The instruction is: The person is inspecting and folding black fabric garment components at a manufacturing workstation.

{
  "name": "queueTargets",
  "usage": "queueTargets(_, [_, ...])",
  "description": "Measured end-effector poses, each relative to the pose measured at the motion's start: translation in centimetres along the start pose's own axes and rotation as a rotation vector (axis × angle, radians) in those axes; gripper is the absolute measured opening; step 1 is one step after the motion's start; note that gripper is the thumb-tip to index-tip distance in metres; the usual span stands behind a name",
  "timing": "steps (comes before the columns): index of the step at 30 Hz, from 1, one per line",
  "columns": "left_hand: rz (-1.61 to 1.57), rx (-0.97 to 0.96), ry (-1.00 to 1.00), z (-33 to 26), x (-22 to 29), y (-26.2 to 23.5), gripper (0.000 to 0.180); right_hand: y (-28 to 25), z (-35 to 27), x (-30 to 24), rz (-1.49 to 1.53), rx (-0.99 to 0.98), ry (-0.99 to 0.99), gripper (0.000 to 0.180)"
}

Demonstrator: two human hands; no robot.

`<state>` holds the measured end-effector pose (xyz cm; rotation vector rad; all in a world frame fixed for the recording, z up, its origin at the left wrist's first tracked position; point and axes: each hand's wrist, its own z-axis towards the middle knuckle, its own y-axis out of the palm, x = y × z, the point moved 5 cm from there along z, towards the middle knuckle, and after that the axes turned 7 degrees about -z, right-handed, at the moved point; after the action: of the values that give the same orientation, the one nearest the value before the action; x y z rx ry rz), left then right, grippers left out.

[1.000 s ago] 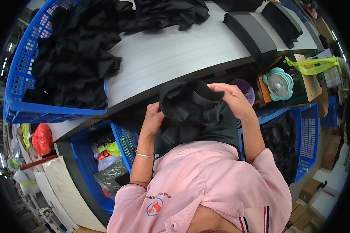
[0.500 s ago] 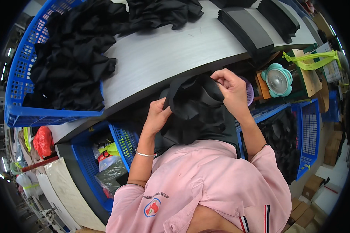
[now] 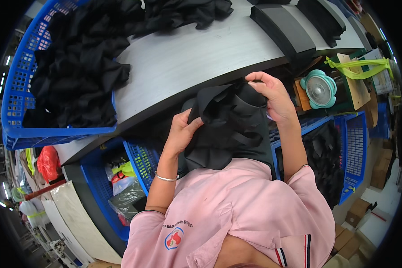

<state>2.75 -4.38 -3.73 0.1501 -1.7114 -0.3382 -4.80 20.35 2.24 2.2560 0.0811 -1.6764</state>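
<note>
A piece of black fabric (image 3: 223, 105) hangs over my lap between both hands, with loops and folds in it. My left hand (image 3: 182, 131) pinches its left edge between thumb and fingers. Higher up on the right, my right hand (image 3: 272, 96) grips the far upper corner with thumb and forefinger. Strips of the same cloth drape down toward my pink shirt (image 3: 241, 201). The lower folds lie against my dark trousers, and where cloth and trousers meet is hard to make out.
A grey table (image 3: 183, 58) runs ahead. On it are a blue basket (image 3: 62, 132) heaped with black cloth (image 3: 80, 76) and stacks of black pieces (image 3: 283, 29). Blue crates flank me, one with bags (image 3: 127, 201), one with black fabric (image 3: 324, 156). A teal fan (image 3: 319, 89) stands right.
My right hand has moved up and slightly right with the fabric's edge. The rounded opening between my hands has collapsed into folds. My left hand has shifted little.
</note>
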Motion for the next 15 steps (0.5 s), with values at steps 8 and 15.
queueTargets(8, [0.224, 0.118, 0.038, 0.2, -1.0, -1.1, 0.017, 0.0, -1.1, 0.0, -0.439, -0.046, 0.009, 0.041])
queueTargets(15, [0.096, 0.091, 0.044, 0.1, -1.4, 0.2, 0.019, 0.2, 0.2, -1.3, -0.371, 0.342, -0.228, 0.034])
